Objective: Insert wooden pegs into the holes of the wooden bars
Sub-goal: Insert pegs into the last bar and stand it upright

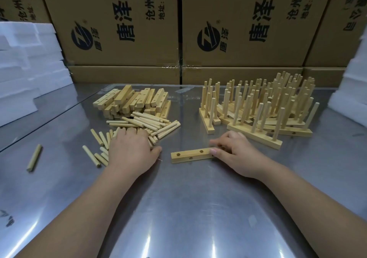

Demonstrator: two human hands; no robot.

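Steel table (188,208), shiny and streaked with glare. Printed cardboard boxes (123,29) are stacked along the far edge, with white foam (23,75) blocks at the far-left and far-right corners.

Bar (190,155) lies flat mid-table, between the hands. Long axis runs left-right, right end angled slightly toward the far edge. Pale wood, square section; two round holes visible on the top face, one on the near side face.

Right hand (238,154) grips the bar's right end: thumb on the near face, fingers curled over the far face. Bar's left end is free and points at the left thumb, near but not touching.

Left hand (131,152) is palm-down on the loose pegs (145,122), thumb splayed toward the bar. Fingertips are buried among the pegs, so can't tell if it pinches one.

Pegs are short, smooth, round dowels of pale wood in a scattered heap left of centre, lying flat with mixed headings. Stray peg (34,157) lies alone near the left edge, well apart.

Bar pile (133,103) sits behind the pegs toward the far edge, touching the heap; loosely stacked, holes showing.

Finished bars (258,107) crowd the far-right area with pegs standing up in them, some leaning. Nearest one is just beyond the right hand.
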